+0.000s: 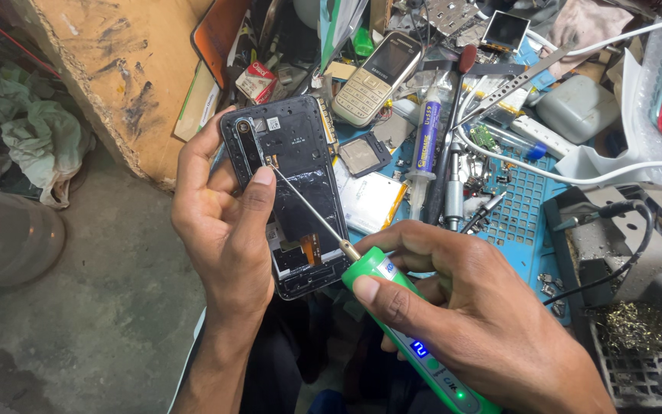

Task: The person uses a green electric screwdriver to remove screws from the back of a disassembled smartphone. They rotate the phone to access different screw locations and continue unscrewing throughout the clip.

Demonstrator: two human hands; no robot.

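The left hand (pixel 224 222) grips an opened black phone frame (pixel 294 192) upright above the cluttered surface (pixel 526 215), fingers wrapped around its left edge; its bare inside shows dark shiny plates and a small orange flex strip low down. The right hand (pixel 476 314) pinches a green electric screwdriver (pixel 415 345), its thin bit touching the frame's upper left, by the thumb.

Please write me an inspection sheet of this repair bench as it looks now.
Surface: blue mat, crowded.
Job's things: opened phone; green soldering pen, its tip on the phone's upper part.
Clutter: keypad phone, syringe, tweezers, battery.
Grippers: left hand holds the phone; right hand holds the pen.
Cables: white cable, black cable.
Surroundings: concrete floor, rags.
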